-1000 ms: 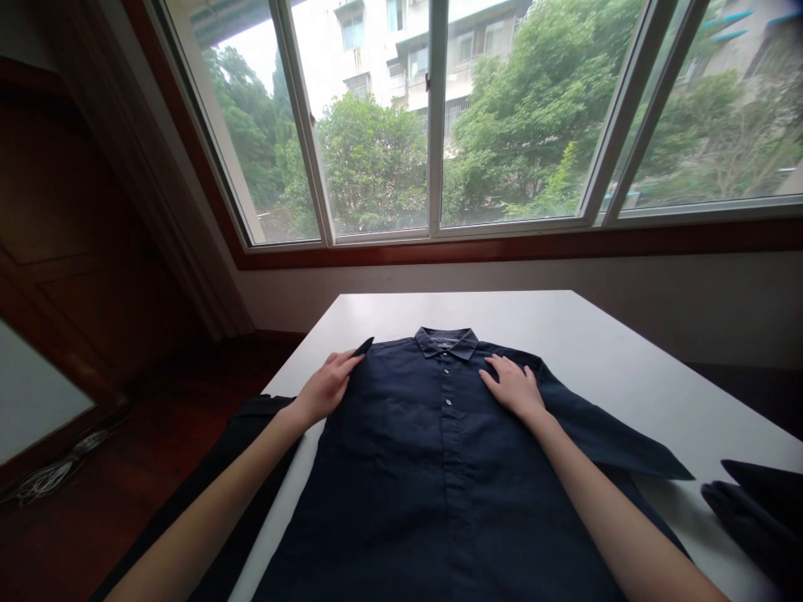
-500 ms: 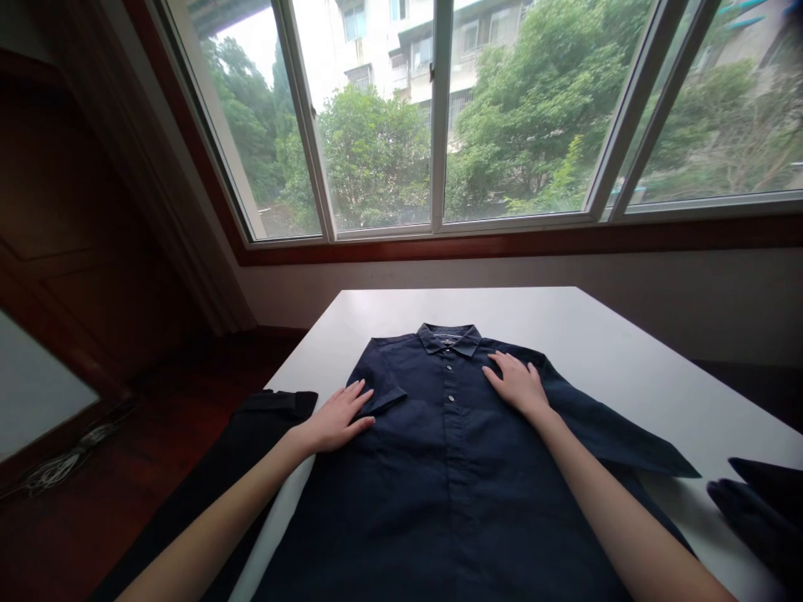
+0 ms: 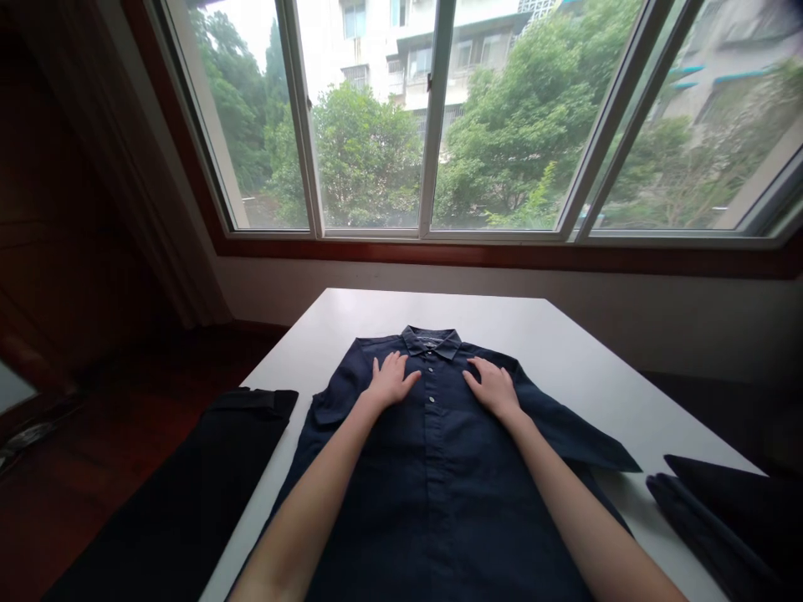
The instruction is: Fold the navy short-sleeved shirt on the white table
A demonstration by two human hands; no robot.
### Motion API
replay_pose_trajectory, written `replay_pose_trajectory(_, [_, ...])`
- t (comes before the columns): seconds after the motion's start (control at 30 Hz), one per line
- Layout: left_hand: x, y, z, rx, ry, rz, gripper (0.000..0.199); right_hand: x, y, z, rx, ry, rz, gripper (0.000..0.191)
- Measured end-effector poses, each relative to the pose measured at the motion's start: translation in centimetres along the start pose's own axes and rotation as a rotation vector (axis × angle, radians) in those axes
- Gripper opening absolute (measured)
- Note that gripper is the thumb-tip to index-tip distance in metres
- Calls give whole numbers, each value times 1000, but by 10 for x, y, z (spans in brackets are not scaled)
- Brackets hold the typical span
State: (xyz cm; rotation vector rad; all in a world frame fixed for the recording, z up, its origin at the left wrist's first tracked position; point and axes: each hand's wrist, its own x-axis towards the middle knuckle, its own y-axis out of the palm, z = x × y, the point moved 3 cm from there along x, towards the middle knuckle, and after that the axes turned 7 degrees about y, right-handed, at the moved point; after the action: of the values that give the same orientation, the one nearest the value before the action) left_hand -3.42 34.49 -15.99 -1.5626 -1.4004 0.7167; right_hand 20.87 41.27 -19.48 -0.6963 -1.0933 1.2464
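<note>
A dark navy button-up shirt [image 3: 432, 468] lies front side up, its collar toward the far end of the white table [image 3: 489, 313]. My left hand [image 3: 392, 380] rests flat on the chest, left of the button placket, with its fingers spread. On the other side of the placket, my right hand [image 3: 493, 386] also lies open on the cloth below the collar. The shirt's right-hand sleeve stretches out toward the table's right side. Its left-hand sleeve lies close along the body, partly behind my left forearm.
Black trousers or a similar dark garment [image 3: 188, 477] hang over the table's left edge. Folded dark clothing [image 3: 721, 518] sits at the right. Beyond the table's far edge are a wall and a wide window [image 3: 427, 117].
My left hand has moved from the left-hand sleeve inward and up onto the chest. That sleeve now lies turned outward, along the side. My right hand stays on the chest; the view has shifted right.
</note>
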Motion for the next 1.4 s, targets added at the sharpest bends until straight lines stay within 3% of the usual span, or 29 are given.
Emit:
replay_pose_trajectory(0.13, [11,29,-3,99,-125,-140,58,-5,-9,8,34,-71,-71,37])
replay_pose_trajectory(0.3, [6,27,-1,170,-89,-174,55,-16,-30,21,-29,-223,-117,32])
replay_pose_trajectory(0.5, [5,25,2,216,-101,-164,53,-63,-106,4,-257,-445,62,43])
replay_pose_trajectory(0.63, [5,26,4,201,-89,-151,52,-109,-145,-28,-390,-439,229,61])
replay_pose_trajectory(0.77, [4,25,5,188,-77,-149,52,-129,-147,-52,-493,-388,250,71])
replay_pose_trajectory(0.93, [3,24,6,170,-61,-141,52,-115,-132,-52,-532,-359,229,56])
replay_pose_trajectory(1.07, [4,24,8,154,-60,-135,51,-90,-137,-59,-337,-193,199,29])
replay_pose_trajectory(1.23, [4,24,8,162,-56,-146,50,-49,-165,-79,174,163,21,34])
replay_pose_trajectory(1.4, [4,23,6,179,-61,-129,50,-28,-178,-81,577,465,68,31])
